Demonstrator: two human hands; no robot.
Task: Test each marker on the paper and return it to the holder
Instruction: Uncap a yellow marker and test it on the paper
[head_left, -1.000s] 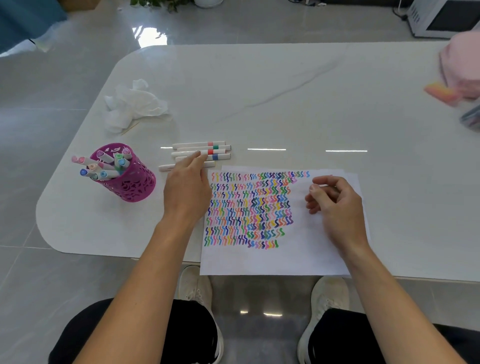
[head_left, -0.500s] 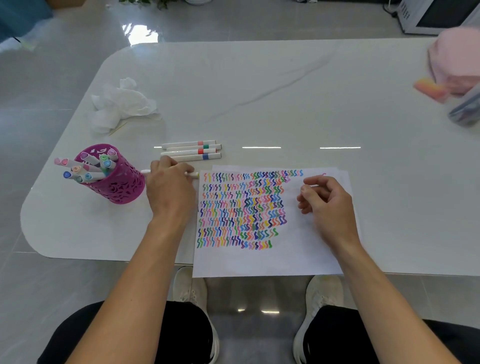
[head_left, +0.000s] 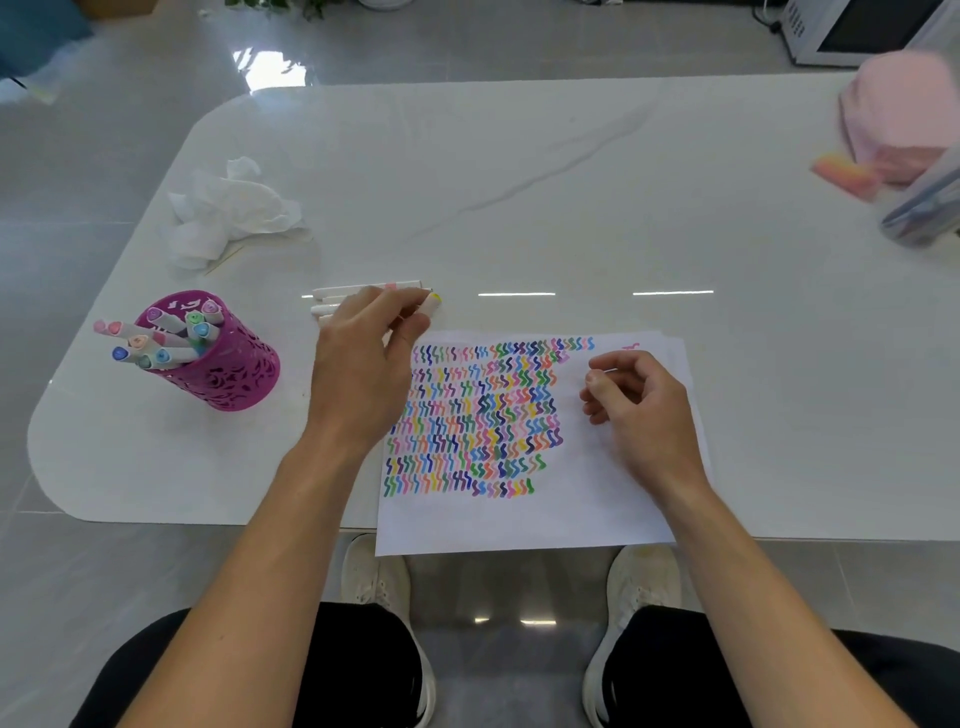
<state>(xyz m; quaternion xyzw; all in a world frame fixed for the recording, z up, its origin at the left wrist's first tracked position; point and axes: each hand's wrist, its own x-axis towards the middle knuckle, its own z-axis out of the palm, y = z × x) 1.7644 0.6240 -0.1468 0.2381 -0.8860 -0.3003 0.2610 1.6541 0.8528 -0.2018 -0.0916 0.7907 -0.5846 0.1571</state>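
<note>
A white sheet of paper (head_left: 582, 499) covered with rows of coloured squiggles lies at the table's near edge. My left hand (head_left: 363, 374) pinches a white marker (head_left: 430, 304) with a yellowish end, just above the paper's top left corner. Behind my fingers lie a few more white markers (head_left: 363, 287) side by side. A magenta cut-out holder (head_left: 228, 371) with several markers stands at the left. My right hand (head_left: 639, 410) rests on the paper's right part, fingers curled loosely, holding nothing that I can see.
A crumpled white tissue (head_left: 228, 213) lies at the back left. At the far right edge sit a pink object (head_left: 898, 109) and a clear pouch (head_left: 924, 208). The table edge runs under the paper; my knees and shoes are below.
My left hand picked a marker from near the holder side and moved right and up with it. The right hand stayed on the paper.
</note>
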